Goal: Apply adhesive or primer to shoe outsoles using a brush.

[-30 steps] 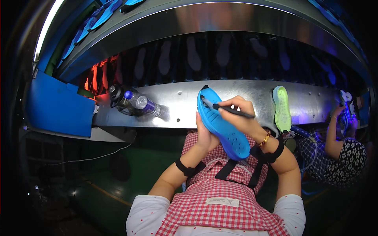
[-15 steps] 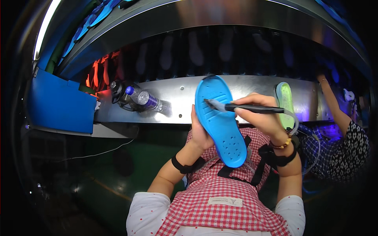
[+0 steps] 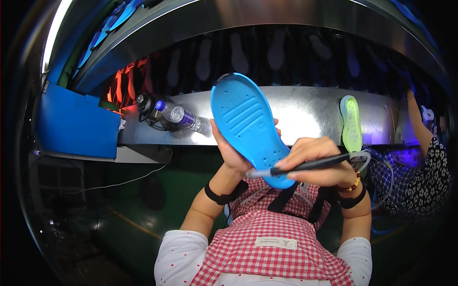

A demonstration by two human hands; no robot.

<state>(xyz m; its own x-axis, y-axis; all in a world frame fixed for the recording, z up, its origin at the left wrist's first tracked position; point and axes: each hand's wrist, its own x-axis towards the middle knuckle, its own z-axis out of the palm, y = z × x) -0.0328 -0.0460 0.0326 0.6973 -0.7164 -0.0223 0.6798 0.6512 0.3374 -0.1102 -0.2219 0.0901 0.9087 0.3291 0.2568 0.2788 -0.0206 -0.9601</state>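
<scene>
A blue shoe sole (image 3: 245,114) is tilted in front of me, its ribbed, hollowed side facing up. My left hand (image 3: 231,150) grips it from beneath, thumb along the left edge and fingertips showing past the right edge. Pinched in my right hand (image 3: 317,155) is a brush (image 3: 315,164) with a black handle and a clear tube at its back end. Its pale bristles lie over the narrow, dotted end of the sole, near the left edge. Whether they touch the sole I cannot tell.
On the metal ledge (image 3: 305,114) lie a yellow-green shoe sole (image 3: 352,124) at right and a clear bottle (image 3: 179,116) beside a dark jug (image 3: 145,102) at left. Behind runs a dark slot with several soles (image 3: 238,52). A blue panel (image 3: 78,124) stands left; a co-worker's arm (image 3: 416,117) reaches in right.
The brush has moved from the ribbed part toward the sole's near end, with my right hand coming lower. My left hand has brought the sole leftward and tilted it more.
</scene>
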